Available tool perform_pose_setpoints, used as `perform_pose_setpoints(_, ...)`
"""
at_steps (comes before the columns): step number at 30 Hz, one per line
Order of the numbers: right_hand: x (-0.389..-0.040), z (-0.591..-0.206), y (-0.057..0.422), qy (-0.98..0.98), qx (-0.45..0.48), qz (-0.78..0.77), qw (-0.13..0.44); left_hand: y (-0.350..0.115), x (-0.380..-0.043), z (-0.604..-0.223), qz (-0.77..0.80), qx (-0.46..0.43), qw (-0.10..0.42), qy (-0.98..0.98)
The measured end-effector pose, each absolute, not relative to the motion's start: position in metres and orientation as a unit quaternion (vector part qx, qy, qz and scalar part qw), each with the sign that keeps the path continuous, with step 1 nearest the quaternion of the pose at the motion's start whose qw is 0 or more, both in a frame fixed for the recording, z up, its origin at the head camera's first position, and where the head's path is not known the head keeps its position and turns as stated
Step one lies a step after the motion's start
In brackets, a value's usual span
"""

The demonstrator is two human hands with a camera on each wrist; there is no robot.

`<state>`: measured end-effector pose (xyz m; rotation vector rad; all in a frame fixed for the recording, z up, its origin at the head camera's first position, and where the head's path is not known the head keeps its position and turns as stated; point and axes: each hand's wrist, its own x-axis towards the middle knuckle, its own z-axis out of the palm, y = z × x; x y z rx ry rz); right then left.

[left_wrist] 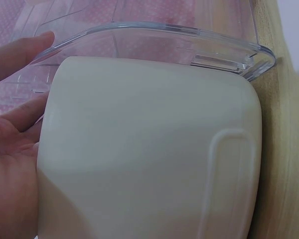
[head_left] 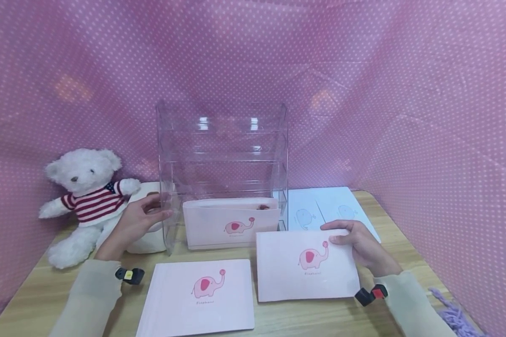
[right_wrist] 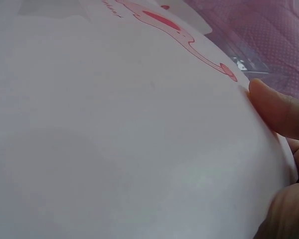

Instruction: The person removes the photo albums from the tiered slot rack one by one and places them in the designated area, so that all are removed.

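Note:
My right hand [head_left: 360,243] grips a white booklet [head_left: 278,267] by its upper right corner, thumb on the front cover. A pink elephant is printed on it. In the right wrist view its cover [right_wrist: 114,139] bends slightly near the thumb. My left hand [head_left: 137,222] is at the left side of a clear acrylic rack [head_left: 223,140]. In the left wrist view the thumb touches the rack's edge [left_wrist: 154,26], while a cream container [left_wrist: 139,129] partly hides the fingers. Another elephant booklet [head_left: 202,313] lies flat in front. A third [head_left: 211,229] stands upright low in the rack, slightly parted at the top.
A white teddy bear [head_left: 88,201] in a striped sweater sits at the left, beside the cream container. White sheets or covers with blue whales [head_left: 329,201] lie behind the right hand. Purple yarn-like strands [head_left: 455,313] are at the right edge. Pink dotted cloth surrounds the wooden table [head_left: 25,299].

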<state>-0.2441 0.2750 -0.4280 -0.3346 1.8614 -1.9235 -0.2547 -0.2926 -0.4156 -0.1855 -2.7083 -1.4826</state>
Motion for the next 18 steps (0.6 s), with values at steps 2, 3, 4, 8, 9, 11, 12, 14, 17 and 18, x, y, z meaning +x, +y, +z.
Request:
perform_pose_setpoints(2,-0.244,-0.429,0.275,0.676,-0.121,-0.691,0.223,-0.293,-0.255,-0.416,-0.478,-0.061,0.025,-0.876)
perform_pose_setpoints(3,-0.243,-0.429,0.274,0.679,-0.122,-0.689,0.225,-0.293,-0.255,-0.416,-0.478,-0.061,0.026,-0.876)
perform_pose_setpoints(4,-0.243,-0.430,0.274,0.682,-0.121,-0.684,0.226,-0.293,-0.255,-0.416,-0.477,-0.061,0.026,-0.876)
perform_pose_setpoints(8,-0.244,-0.433,0.273,0.699,-0.110,-0.665,0.237,-0.292,-0.255,-0.416,-0.475,-0.061,0.025,-0.878)
perform_pose_setpoints(9,-0.244,-0.434,0.272,0.703,-0.108,-0.661,0.240,-0.293,-0.255,-0.416,-0.473,-0.060,0.025,-0.879)
perform_pose_setpoints(11,-0.246,-0.436,0.272,0.709,-0.104,-0.654,0.244,-0.293,-0.255,-0.416,-0.471,-0.060,0.025,-0.880)
perform_pose_setpoints(12,-0.246,-0.437,0.272,0.712,-0.104,-0.650,0.245,-0.293,-0.255,-0.416,-0.470,-0.060,0.026,-0.880)
perform_pose_setpoints(14,-0.247,-0.440,0.272,0.718,-0.099,-0.643,0.245,-0.293,-0.255,-0.416,-0.468,-0.059,0.027,-0.882)
perform_pose_setpoints(17,-0.249,-0.444,0.272,0.733,-0.086,-0.629,0.245,-0.293,-0.255,-0.417,-0.466,-0.060,0.027,-0.883)
perform_pose_setpoints(18,-0.249,-0.445,0.273,0.738,-0.081,-0.624,0.245,-0.293,-0.255,-0.417,-0.465,-0.060,0.027,-0.883)
